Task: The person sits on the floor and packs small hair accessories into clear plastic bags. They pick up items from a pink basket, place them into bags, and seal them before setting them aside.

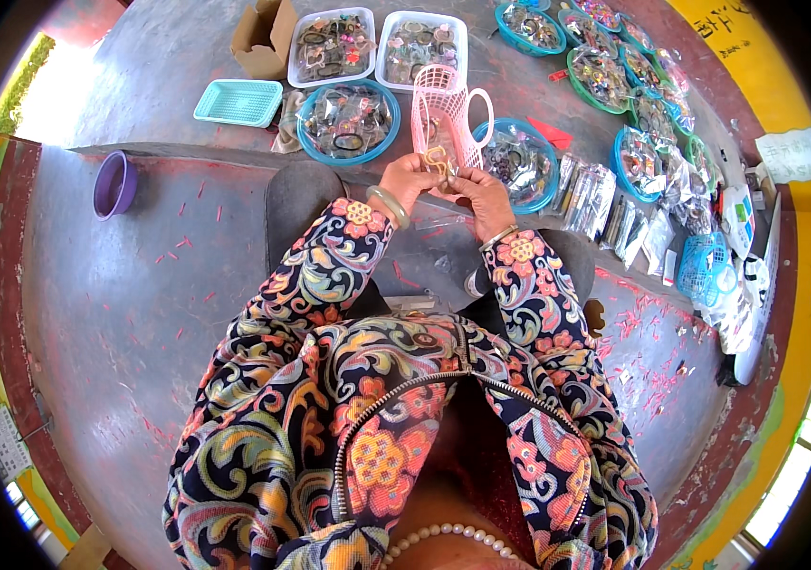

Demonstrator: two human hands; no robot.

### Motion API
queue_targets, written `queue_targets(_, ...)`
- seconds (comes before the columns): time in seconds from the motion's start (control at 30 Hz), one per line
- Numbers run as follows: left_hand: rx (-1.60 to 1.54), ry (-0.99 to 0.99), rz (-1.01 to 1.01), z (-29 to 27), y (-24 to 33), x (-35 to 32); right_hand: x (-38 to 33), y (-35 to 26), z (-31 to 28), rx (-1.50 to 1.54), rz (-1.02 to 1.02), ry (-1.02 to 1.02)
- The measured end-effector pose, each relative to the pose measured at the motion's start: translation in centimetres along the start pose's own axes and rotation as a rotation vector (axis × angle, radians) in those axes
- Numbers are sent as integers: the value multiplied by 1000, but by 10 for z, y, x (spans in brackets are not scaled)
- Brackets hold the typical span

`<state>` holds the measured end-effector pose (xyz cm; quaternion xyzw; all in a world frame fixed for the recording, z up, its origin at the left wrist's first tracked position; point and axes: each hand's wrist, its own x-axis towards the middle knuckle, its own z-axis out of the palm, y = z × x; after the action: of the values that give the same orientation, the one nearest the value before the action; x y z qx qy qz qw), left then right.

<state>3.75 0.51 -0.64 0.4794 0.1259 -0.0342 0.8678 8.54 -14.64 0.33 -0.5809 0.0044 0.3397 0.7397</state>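
My left hand and my right hand meet in front of me, fingers pinched on a small yellowish looped strand. Its exact kind is too small to make out. Just behind my fingers stands a pink openwork plastic basket with a handle on its right. A blue round basket of bagged trinkets sits beyond my left hand. Another blue basket with similar small packets lies to the right of my right hand.
Two white bins of small items, a cardboard box and a turquoise tray stand on the ledge. A purple tub is at left. Several filled baskets and plastic packets crowd the right. Red scraps litter the floor.
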Motion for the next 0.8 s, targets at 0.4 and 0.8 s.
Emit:
queue_targets(0.4,-14,-73,-88,5,10,-6,-5,-6,3,73,23,9)
queue_targets(0.8,-259,167,-118,2,13,-6,-8,-14,7,-34,66,19)
